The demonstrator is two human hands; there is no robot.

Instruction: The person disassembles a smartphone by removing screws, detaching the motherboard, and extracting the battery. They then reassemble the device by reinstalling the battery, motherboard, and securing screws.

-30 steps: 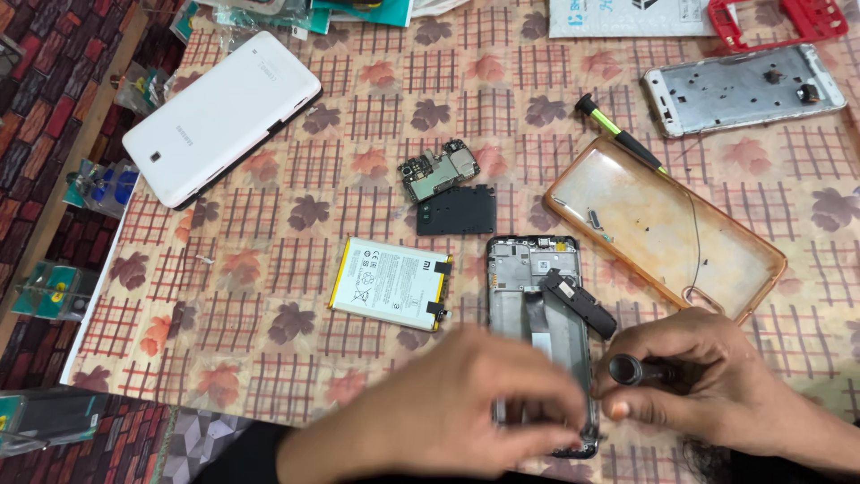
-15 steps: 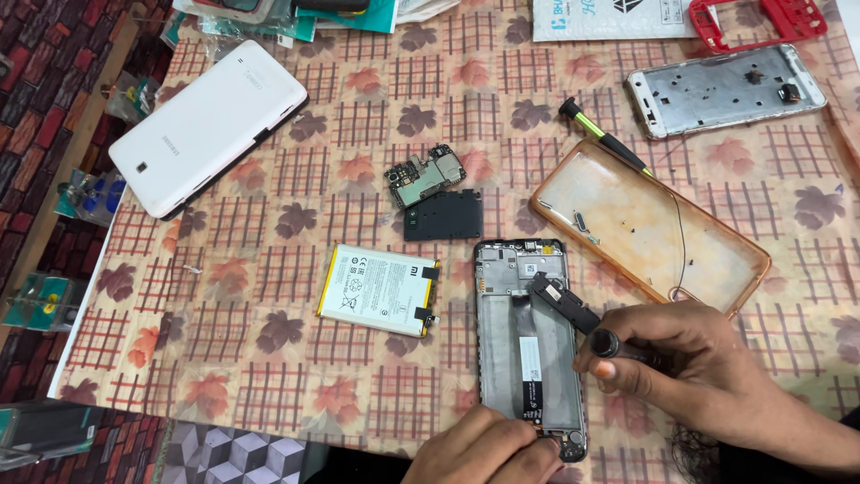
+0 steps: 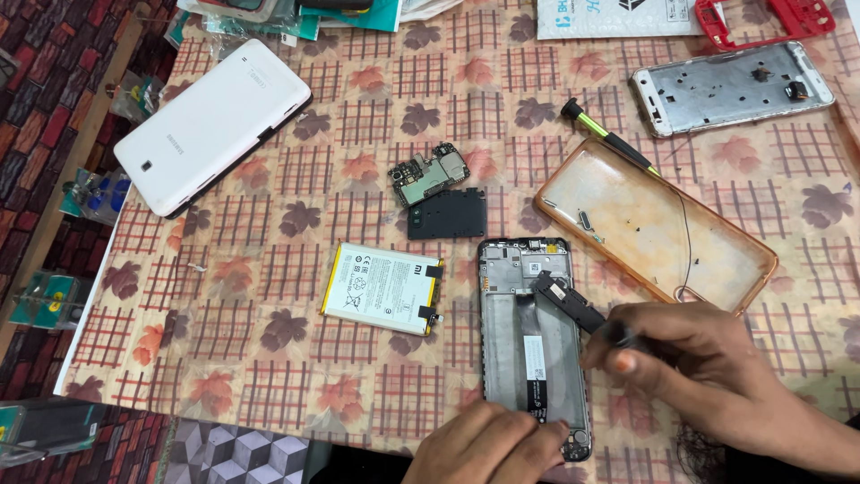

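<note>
**Two hands on an opened phone**

Head view: the opened black smartphone frame [image 3: 535, 336] lies on the patterned tablecloth [image 3: 269, 358]. The left hand [image 3: 484, 445] presses its lower end, fingers flat, gripping nothing. The right hand [image 3: 690, 350] pinches a dark tool with a flat black tip [image 3: 573, 306] over the frame. A white rectangular battery [image 3: 383, 289] lies just beside.

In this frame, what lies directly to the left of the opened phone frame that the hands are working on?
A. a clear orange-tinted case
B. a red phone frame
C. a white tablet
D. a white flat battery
D: the white flat battery lies on the tablecloth just left of the opened phone frame, which the left hand steadies at its bottom edge while the right hand holds a dark tool over it.
</note>
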